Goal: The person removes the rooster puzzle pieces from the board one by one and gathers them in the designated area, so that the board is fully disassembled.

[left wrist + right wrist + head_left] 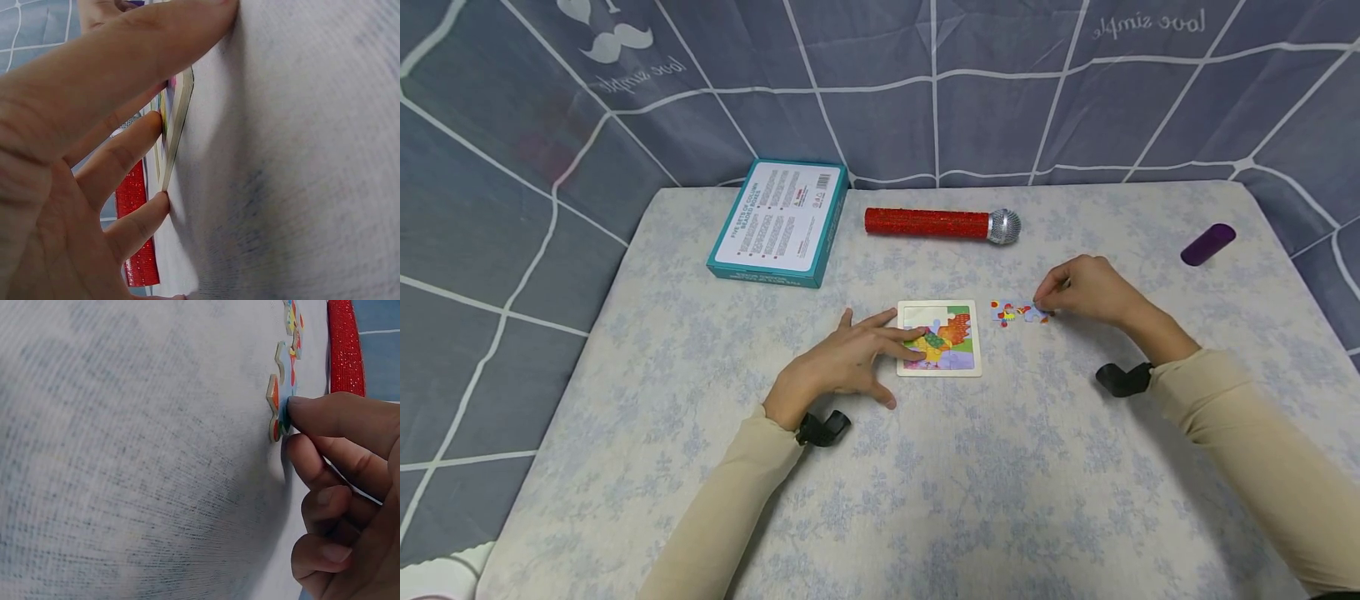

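Note:
A square puzzle tray [978, 350] with a light frame lies on the table, its chicken picture partly filled and its upper left bare. My left hand [850, 358] rests on the tray's left side with fingers spread; in the left wrist view, fingertips of that hand [81, 144] touch the frame's edge [179, 119]. Loose puzzle pieces [1004, 312] lie right of the tray. At the rightmost one, my right hand [1093, 292] has thumb and index finger together. The right wrist view shows the right hand [350, 481] pinching a blue piece [286, 378], other fingers curled.
A teal box [778, 221] lies at the back left. Behind the tray is a red glittery microphone [936, 223] with a silver head. A purple cylinder [1207, 244] lies at the right. Grey curtains [880, 125] with white lines stand behind the table.

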Motion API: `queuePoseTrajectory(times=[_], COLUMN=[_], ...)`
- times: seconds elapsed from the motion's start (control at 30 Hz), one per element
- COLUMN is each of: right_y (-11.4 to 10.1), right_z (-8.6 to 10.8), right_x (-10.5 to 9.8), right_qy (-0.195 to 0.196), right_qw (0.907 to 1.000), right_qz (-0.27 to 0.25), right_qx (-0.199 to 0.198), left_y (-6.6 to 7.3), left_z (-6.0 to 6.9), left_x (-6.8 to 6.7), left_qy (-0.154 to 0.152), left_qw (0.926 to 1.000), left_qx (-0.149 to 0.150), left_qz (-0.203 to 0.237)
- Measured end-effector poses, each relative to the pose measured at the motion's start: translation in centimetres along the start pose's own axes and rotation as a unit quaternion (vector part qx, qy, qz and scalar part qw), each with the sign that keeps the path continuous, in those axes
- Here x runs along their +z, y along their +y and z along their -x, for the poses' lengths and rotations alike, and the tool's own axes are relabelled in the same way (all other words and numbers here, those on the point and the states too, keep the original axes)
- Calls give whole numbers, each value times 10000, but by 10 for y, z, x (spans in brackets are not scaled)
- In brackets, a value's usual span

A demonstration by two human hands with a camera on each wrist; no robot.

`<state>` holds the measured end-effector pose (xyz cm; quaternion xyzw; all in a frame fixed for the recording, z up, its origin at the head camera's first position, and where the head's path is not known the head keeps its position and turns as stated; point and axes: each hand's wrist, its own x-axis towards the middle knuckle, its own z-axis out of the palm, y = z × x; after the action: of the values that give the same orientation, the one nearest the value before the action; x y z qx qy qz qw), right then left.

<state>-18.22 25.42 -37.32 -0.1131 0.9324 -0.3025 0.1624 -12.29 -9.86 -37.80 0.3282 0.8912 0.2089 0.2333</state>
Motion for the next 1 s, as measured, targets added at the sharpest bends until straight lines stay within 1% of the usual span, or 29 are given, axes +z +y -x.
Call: queuePoseTrajectory(times=[0.17,0.3,0.4,0.47,0.5,0.57,0.63,0.73,0.8,0.9,1.0], right_y=[0,-2,-8,-13,-17,-23,-30,-40,-47,-56,-63], right_z=[1,2,1,-2,-4,-8,-13,-20,-23,-26,-28], right_x=[-1,-3,-3,0,2,8,15,26,32,38,41], right_qy=[69,279,487,506,471,251,-42,-482,-675,-955,-1164], right_qw=[9999,9995,9984,9977,9970,9959,9924,9829,9743,9674,9644], right_qz=[42,77,84,51,51,-59,-104,-29,174,428,867], right_qx=[-62,-109,-271,-450,-609,-867,-1226,-1779,-2142,-2306,-2211], left_y=[0,1,1,0,0,0,0,0,0,0,0], left_z=[0,0,0,0,0,0,-1,-1,-1,-1,-1], left_x=[0,-1,-1,-1,0,0,1,1,1,1,1], left_qy=[8,-8,8,13,12,8,1,3,1,-21,-41], left_qw=[10000,10000,10000,10000,10000,10000,10000,10000,9999,9999,9999], left_qx=[-6,-1,13,0,-6,-19,-30,-22,-20,-28,-30], left_qz=[-45,-52,-42,-30,-22,-14,-34,-87,-119,-136,-146])
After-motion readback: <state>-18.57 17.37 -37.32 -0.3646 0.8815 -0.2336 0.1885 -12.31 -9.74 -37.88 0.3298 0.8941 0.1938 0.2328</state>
